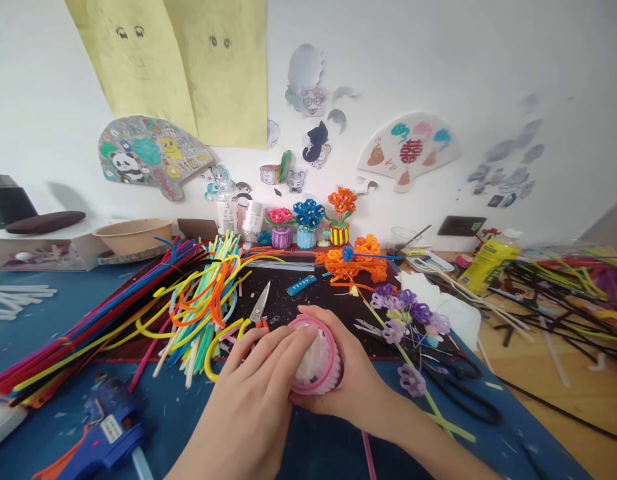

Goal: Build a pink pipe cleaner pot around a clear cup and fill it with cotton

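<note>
A small round pot [326, 377], wrapped in pale pink strands with a brighter pink rim and white stuff inside, is between my hands in the middle. My right hand [355, 373] is closed around its right side, with a finger along the far rim. My left hand [258, 380] grips it from the left, its fingers pressed together over the rim and opening; the fingertips partly cover the white inside. Just beyond lie scissors [260, 303] with red handles, half hidden by my left hand, and a blue lighter [301, 285].
Bundles of coloured pipe cleaners [208, 300] spread leftward. A blue glue gun [105, 433] lies front left. At right are purple flowers [412, 380], black-handled scissors [458, 387] and a yellow bottle [491, 260]. Orange loops [358, 260] and finished flower pots [306, 235] stand toward the wall.
</note>
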`<state>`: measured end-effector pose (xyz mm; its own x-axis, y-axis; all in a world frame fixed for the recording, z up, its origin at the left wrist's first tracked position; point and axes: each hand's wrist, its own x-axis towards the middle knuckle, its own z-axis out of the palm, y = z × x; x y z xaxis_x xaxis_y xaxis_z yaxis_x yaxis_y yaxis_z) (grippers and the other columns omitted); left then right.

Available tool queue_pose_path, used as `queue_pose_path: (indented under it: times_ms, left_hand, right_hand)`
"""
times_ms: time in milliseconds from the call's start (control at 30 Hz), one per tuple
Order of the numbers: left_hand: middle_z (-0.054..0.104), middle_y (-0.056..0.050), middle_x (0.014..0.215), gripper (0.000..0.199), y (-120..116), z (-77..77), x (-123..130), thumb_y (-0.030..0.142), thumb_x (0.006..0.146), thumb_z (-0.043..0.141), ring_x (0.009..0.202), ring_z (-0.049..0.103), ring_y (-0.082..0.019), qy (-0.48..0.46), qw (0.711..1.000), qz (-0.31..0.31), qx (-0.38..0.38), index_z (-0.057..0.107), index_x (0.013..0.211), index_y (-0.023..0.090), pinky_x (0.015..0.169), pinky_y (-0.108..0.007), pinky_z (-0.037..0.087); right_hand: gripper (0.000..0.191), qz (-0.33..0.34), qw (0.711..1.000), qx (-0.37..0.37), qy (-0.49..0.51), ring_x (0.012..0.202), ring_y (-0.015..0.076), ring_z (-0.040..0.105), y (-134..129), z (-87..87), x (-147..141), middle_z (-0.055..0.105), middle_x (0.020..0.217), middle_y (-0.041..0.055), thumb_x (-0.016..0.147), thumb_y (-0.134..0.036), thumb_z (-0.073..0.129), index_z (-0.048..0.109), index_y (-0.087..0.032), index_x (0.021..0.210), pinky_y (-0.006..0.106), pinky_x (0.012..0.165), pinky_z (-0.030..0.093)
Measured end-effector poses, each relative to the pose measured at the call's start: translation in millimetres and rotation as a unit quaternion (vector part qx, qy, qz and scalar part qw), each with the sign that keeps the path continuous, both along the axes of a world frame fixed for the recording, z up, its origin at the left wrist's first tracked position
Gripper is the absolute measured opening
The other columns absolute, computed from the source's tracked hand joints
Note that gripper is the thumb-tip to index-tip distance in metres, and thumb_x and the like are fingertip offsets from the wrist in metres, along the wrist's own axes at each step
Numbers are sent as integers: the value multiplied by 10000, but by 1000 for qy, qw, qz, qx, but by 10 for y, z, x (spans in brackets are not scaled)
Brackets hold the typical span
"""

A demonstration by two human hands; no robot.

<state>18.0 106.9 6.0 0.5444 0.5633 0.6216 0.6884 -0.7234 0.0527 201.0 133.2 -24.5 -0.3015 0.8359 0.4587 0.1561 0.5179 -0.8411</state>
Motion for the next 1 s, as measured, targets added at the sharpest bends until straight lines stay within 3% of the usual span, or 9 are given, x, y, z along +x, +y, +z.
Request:
queue_pose_path:
  times_ms: [200, 333, 433, 600, 700, 767, 867, 1000]
  left_hand:
    - [626, -46, 1319, 662, -22, 59, 7, -19, 792, 400, 1209, 540, -192, 3, 1000, 16, -5, 366, 1411, 214, 1021, -361, 376]
    - [657, -61, 1257, 675, -10, 54, 16, -10, 758, 403, 1168, 572, -209, -14, 1000, -10, -11, 382, 1397, 207, 1019, -387, 399]
    - [652, -61, 1253, 666, 1, 28, 11, -5, 769, 403, 1164, 571, -206, -32, 999, -22, -17, 381, 1398, 212, 1019, -381, 410]
    - [612, -88, 1295, 542, 21, -33, -23, 116, 883, 496, 1184, 562, -222, -94, 994, 46, -21, 369, 1400, 220, 964, -379, 467]
    - [682, -74, 1169, 455, 42, -31, -45, 217, 900, 565, 1053, 638, -215, -121, 990, 70, 16, 440, 1337, 216, 881, -356, 519]
    - [720, -39, 989, 346, 51, 25, -55, 261, 904, 572, 865, 683, -184, -155, 983, 94, 26, 523, 1243, 219, 756, -302, 552]
    - [698, 35, 730, 136, 34, 186, -86, 285, 912, 555, 582, 649, -111, -222, 970, 93, -34, 635, 1010, 236, 526, -184, 518]
    - [708, 92, 646, 148, -99, 358, -209, 317, 911, 551, 507, 646, -74, -248, 962, 79, -80, 674, 846, 269, 483, -121, 487]
  right_hand:
    - [923, 12, 1000, 4, 23, 1218, 242, 553, -14, 23, 2, 526, 1350, 9, 614, -251, 893, 390, -407, 1372, 390, 1044, 438]
    - [945, 2, 1000, 11, 6, 1221, 259, 542, -36, 35, 3, 527, 1343, 15, 584, -249, 909, 405, -410, 1368, 413, 1048, 426]
    - [992, -5, 999, -26, 19, 1165, 271, 571, -37, 32, -16, 551, 1304, 31, 546, -252, 925, 396, -381, 1376, 439, 1031, 431]
    - [836, 60, 977, -129, 159, 1082, 236, 608, 21, 30, -37, 594, 1247, 48, 653, -343, 870, 408, -323, 1351, 393, 951, 482]
    - [738, 83, 963, -165, 198, 1003, 215, 622, 53, 52, -25, 609, 1199, 54, 692, -413, 835, 430, -296, 1298, 346, 844, 514]
    - [710, 80, 964, -167, 190, 961, 204, 617, 59, 64, -15, 609, 1160, 49, 703, -424, 825, 423, -292, 1273, 318, 786, 513]
    - [609, 67, 974, -146, 158, 918, 187, 596, 56, 61, -7, 601, 1104, 32, 720, -411, 809, 442, -280, 1188, 295, 758, 494]
    - [543, 22, 990, -110, 90, 874, 182, 568, 74, 37, 5, 587, 1033, 15, 692, -404, 814, 469, -255, 1084, 288, 739, 472]
